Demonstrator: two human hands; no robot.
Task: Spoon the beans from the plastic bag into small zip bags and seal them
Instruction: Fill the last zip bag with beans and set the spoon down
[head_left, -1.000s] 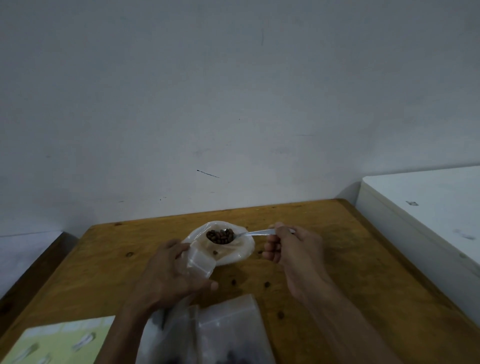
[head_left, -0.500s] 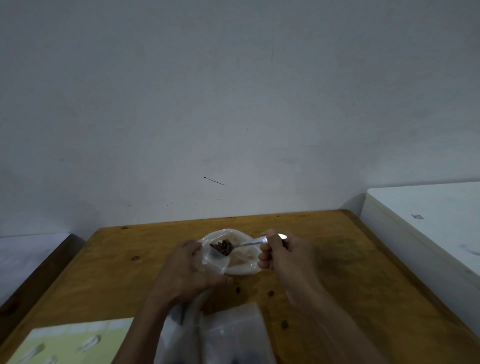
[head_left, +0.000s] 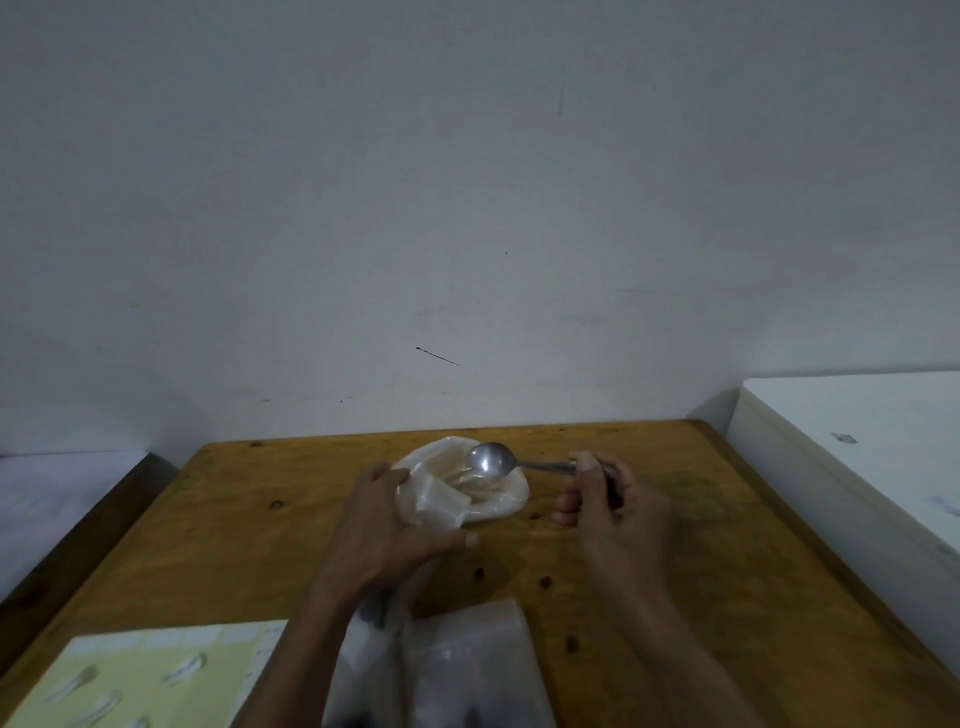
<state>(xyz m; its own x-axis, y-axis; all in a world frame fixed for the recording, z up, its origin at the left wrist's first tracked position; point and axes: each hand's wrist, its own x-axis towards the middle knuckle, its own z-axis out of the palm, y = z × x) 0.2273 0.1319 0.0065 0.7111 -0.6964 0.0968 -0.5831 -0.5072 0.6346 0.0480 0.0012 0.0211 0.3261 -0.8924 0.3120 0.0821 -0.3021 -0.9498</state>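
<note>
The left hand (head_left: 387, 525) grips a small zip bag (head_left: 440, 503), propping its mouth open toward the spoon (head_left: 491, 460) — held empty by the right hand (head_left: 602, 499), above the plastic bag (head_left: 498, 499) lying between both hands on the surface (head_left: 727, 545).

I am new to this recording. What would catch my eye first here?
The shiny empty metal spoon, held by the right hand, hangs over the crumpled white plastic bag mid-table. The left hand holds a small clear zip bag beside it.
</note>
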